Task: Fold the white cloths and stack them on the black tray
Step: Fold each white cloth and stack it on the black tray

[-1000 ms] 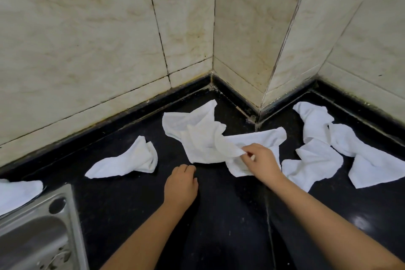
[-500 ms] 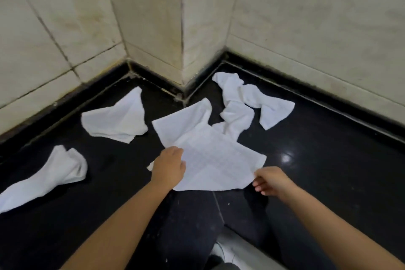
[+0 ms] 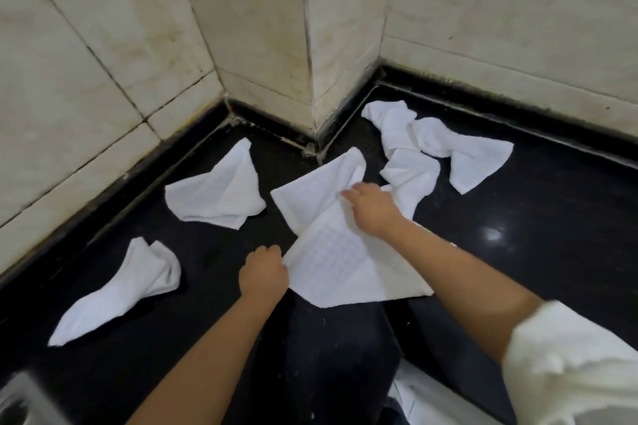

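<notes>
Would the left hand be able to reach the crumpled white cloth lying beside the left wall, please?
Probably yes. The crumpled white cloth lies on the bare black counter, just beyond the left hand, with nothing between them. That hand, though, grips an edge of the spread white cloth and would need to release it first.

Sink [image 3: 20,404] cut off bottom-left.

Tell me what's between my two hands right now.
In the head view, the spread white cloth spans the stretch from the left hand, which pinches its near-left corner, to the right hand resting on it.
</notes>
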{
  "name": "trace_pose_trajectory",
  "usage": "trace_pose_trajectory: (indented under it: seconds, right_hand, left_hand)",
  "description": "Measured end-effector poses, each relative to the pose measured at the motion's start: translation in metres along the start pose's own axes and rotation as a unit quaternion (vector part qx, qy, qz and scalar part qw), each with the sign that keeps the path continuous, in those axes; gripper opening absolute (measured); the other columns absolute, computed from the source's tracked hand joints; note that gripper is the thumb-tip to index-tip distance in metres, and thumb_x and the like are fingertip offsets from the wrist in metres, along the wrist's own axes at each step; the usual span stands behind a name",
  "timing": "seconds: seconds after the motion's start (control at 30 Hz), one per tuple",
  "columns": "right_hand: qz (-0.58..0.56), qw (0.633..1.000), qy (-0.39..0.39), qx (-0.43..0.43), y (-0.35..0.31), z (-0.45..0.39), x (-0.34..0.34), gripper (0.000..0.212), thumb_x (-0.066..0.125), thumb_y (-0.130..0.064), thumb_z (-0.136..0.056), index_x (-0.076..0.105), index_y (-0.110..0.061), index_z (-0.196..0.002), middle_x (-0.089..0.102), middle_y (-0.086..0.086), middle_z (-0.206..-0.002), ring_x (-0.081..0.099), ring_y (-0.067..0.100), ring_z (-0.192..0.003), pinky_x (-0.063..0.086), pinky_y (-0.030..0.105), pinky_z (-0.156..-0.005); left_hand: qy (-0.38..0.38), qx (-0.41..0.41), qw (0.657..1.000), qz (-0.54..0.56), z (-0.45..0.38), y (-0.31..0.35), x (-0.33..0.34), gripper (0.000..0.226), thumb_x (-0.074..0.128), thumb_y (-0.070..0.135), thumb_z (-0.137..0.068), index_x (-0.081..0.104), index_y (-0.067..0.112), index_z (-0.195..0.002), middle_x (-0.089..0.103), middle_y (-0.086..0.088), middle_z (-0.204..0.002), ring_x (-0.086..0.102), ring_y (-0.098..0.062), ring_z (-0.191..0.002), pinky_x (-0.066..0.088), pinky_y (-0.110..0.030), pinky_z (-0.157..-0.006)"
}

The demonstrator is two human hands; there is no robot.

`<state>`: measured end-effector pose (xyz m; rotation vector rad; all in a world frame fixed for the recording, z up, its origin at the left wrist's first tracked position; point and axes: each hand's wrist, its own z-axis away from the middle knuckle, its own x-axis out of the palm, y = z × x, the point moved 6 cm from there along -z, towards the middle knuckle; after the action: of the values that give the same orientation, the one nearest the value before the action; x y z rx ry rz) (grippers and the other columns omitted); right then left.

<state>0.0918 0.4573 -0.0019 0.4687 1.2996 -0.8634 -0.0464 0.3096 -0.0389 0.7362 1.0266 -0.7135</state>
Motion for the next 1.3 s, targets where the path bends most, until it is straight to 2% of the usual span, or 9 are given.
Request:
trace_pose_trajectory:
  seconds: [0.1, 0.23, 0.37, 0.5, 0.6, 0.73, 0.93, 1.13, 1.3]
  right_hand:
    - [0.09, 0.993, -0.071, -0.008, -0.012, -0.026, 0.009, 0.043, 0.036, -0.016, -0.094, 0.038, -0.023, -0.136, 0.035, 0.009, -0.141, 0.035, 0.033, -0.126, 0.033, 0.046, -0.1]
    - [0.185, 0.982, -0.033, -0.024, -0.017, -0.033, 0.007, 0.034, 0.036, -0.011, -0.094, 0.054, -0.014, -0.123, 0.052, 0.01, -0.123, 0.042, 0.028, -0.116, 0.037, 0.037, -0.091]
    - [0.198, 0.979, -0.006, -0.048, -0.009, -0.019, -0.024, 0.032, 0.039, -0.007, -0.09, 0.061, -0.014, -0.112, 0.057, 0.008, -0.114, 0.044, 0.028, -0.113, 0.036, 0.037, -0.09]
    - [0.124, 0.991, 0.043, 0.007, 0.038, 0.013, -0.089, 0.028, 0.042, -0.008, -0.088, 0.062, -0.015, -0.106, 0.059, 0.01, -0.103, 0.049, 0.029, -0.109, 0.035, 0.034, -0.084]
    - [0.104, 0.986, 0.117, 0.06, 0.095, 0.056, -0.147, 0.03, 0.043, -0.005, -0.085, 0.062, -0.012, -0.107, 0.063, 0.015, -0.109, 0.052, 0.034, -0.107, 0.037, 0.033, -0.079]
    - [0.067, 0.948, 0.257, 0.175, 0.186, 0.135, -0.218, 0.025, 0.046, -0.002, -0.084, 0.064, -0.001, -0.101, 0.064, 0.026, -0.103, 0.057, 0.041, -0.098, 0.046, 0.04, -0.08]
    - [0.103, 0.873, 0.43, 0.205, 0.269, 0.288, -0.233, 0.015, 0.052, 0.007, -0.074, 0.066, 0.007, -0.08, 0.064, 0.03, -0.078, 0.06, 0.044, -0.075, 0.048, 0.044, -0.064]
    - [0.151, 0.946, 0.239, 0.161, 0.293, 0.377, -0.096, 0.011, 0.065, 0.001, -0.052, 0.057, -0.005, -0.055, 0.059, 0.016, -0.055, 0.058, 0.035, -0.053, 0.044, 0.034, -0.045]
    - [-0.008, 0.974, -0.107, 0.201, 0.287, 0.424, 0.037, 0.01, 0.048, -0.005, -0.08, 0.056, -0.01, -0.083, 0.059, 0.014, -0.089, 0.054, 0.028, -0.081, 0.032, 0.028, -0.066]
  left_hand:
    - [-0.005, 0.001, 1.0, 0.012, 0.003, -0.007, 0.002, 0.02, 0.042, 0.013, -0.094, 0.057, 0.004, -0.104, 0.055, -0.011, -0.111, 0.054, -0.024, -0.102, 0.046, -0.031, -0.078]
    - [-0.006, 0.013, 1.0, 0.018, 0.006, -0.014, 0.0, 0.019, 0.044, 0.018, -0.096, 0.056, 0.004, -0.098, 0.054, -0.009, -0.107, 0.053, -0.023, -0.1, 0.044, -0.031, -0.077]
    - [-0.001, 0.033, 0.997, 0.063, 0.009, -0.004, -0.027, 0.024, 0.043, 0.016, -0.095, 0.039, 0.015, -0.071, 0.044, 0.004, -0.07, 0.051, -0.019, -0.08, 0.041, -0.032, -0.067]
    - [0.014, 0.087, 0.983, 0.163, 0.01, 0.049, -0.082, 0.02, 0.052, 0.015, -0.091, 0.053, 0.009, -0.109, 0.064, -0.011, -0.099, 0.059, -0.026, -0.095, 0.045, -0.034, -0.082]
    - [0.023, 0.167, 0.972, 0.166, 0.016, 0.13, -0.124, 0.026, 0.053, 0.013, -0.09, 0.06, 0.005, -0.114, 0.064, -0.015, -0.113, 0.056, -0.03, -0.11, 0.041, -0.03, -0.09]
    - [0.083, 0.262, 0.946, 0.173, 0.038, 0.244, -0.159, 0.028, 0.047, 0.009, -0.09, 0.057, 0.009, -0.064, 0.064, -0.023, -0.097, 0.057, -0.035, -0.097, 0.042, -0.036, -0.08]
    - [0.167, 0.419, 0.869, 0.202, 0.09, 0.357, -0.146, 0.019, 0.049, 0.008, -0.091, 0.067, 0.001, -0.096, 0.063, -0.019, -0.1, 0.054, -0.032, -0.099, 0.038, -0.034, -0.083]
    - [0.027, 0.503, 0.864, 0.024, 0.129, 0.384, -0.026, 0.025, 0.044, 0.016, -0.096, 0.066, 0.004, -0.1, 0.065, -0.014, -0.102, 0.058, -0.03, -0.098, 0.046, -0.039, -0.083]
    - [-0.206, 0.482, 0.843, -0.124, 0.156, 0.359, 0.083, 0.024, 0.046, 0.01, -0.092, 0.066, 0.009, -0.105, 0.065, -0.005, -0.106, 0.059, -0.021, -0.1, 0.046, -0.026, -0.082]
